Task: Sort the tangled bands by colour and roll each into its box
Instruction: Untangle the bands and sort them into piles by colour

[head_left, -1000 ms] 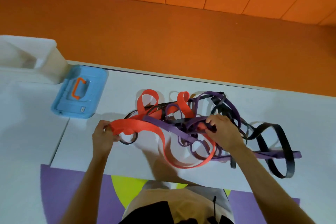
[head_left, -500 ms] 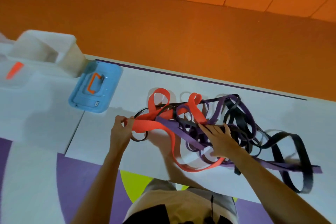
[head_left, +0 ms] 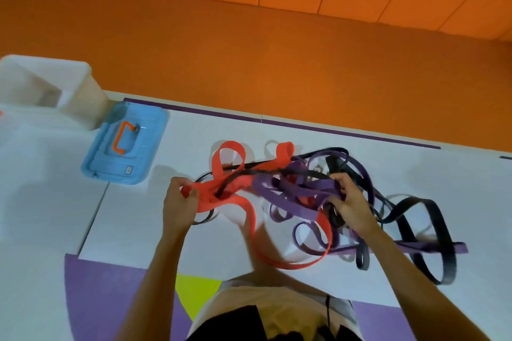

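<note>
A tangle of red, purple and black bands lies on the white table (head_left: 133,224). My left hand (head_left: 177,202) grips one end of the red band (head_left: 249,219), whose long loop hangs toward the near table edge. My right hand (head_left: 352,205) grips a bunch of purple bands (head_left: 291,188) in the middle of the tangle. The black bands (head_left: 432,232) trail off to the right, with one thin black strand crossing the red band. A clear plastic box (head_left: 80,91) stands at the far left.
A blue box lid (head_left: 144,147) with an orange handle lies flat left of the tangle, next to the clear box. An orange wall runs behind the table. Purple and yellow floor mats show below the near edge.
My right hand went from resting flat on the tangle to gripping the purple bands. The left hand kept hold of the red band, which is now bunched closer to the purple ones.
</note>
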`<action>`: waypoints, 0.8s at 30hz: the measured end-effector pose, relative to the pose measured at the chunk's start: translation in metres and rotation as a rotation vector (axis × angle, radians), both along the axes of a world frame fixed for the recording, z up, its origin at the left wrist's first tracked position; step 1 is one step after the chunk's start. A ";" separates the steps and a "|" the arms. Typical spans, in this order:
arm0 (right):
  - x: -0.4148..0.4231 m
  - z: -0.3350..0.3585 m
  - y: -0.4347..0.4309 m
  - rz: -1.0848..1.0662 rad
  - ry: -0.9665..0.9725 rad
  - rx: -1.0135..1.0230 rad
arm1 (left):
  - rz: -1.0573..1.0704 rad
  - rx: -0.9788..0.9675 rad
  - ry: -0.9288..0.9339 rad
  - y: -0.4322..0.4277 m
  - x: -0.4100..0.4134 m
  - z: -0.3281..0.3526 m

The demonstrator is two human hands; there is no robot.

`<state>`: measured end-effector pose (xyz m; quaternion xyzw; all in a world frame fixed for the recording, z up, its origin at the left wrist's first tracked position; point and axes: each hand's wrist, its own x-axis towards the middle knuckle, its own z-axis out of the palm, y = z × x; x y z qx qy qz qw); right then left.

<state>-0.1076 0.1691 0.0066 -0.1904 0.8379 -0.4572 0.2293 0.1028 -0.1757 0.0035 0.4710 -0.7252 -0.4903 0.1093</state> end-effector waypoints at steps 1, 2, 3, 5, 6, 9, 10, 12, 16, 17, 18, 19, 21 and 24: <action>-0.003 0.003 0.005 -0.068 -0.029 -0.055 | -0.016 -0.009 -0.014 0.000 -0.003 0.001; -0.006 0.006 0.010 -0.154 -0.070 -0.119 | -0.024 -0.021 -0.034 0.000 -0.006 0.001; -0.009 0.007 0.014 -0.257 -0.124 -0.183 | -0.027 -0.029 -0.054 0.001 -0.008 0.001; -0.013 0.011 0.021 -0.465 -0.239 -0.287 | -0.035 -0.033 -0.063 0.003 -0.013 0.001; -0.015 0.012 0.024 -0.548 -0.291 -0.331 | -0.045 -0.035 -0.060 0.004 -0.015 0.002; -0.020 0.012 0.035 -0.693 -0.424 -0.450 | -0.079 -0.038 -0.057 0.011 -0.023 0.006; -0.021 0.010 0.038 -0.728 -0.451 -0.463 | -0.094 -0.038 -0.054 0.012 -0.025 0.007; -0.022 0.008 0.046 -0.784 -0.463 -0.438 | -0.130 -0.034 -0.064 0.013 -0.031 0.006; -0.032 0.001 0.051 -0.666 -0.262 -0.177 | -0.282 -0.084 -0.211 0.009 -0.034 0.003; -0.035 -0.002 0.051 -0.602 -0.208 -0.099 | -0.318 -0.126 -0.270 0.006 -0.033 0.001; -0.039 -0.004 0.051 -0.534 -0.156 -0.016 | -0.352 -0.159 -0.326 0.003 -0.032 0.000; -0.042 -0.006 0.050 -0.465 -0.101 0.076 | -0.389 -0.173 -0.380 0.000 -0.031 0.000; -0.046 -0.008 0.047 -0.334 0.011 0.266 | -0.482 -0.147 -0.449 -0.005 -0.030 -0.002; -0.050 -0.009 0.042 -0.175 0.085 0.424 | -0.661 -0.136 -0.406 0.003 -0.036 -0.002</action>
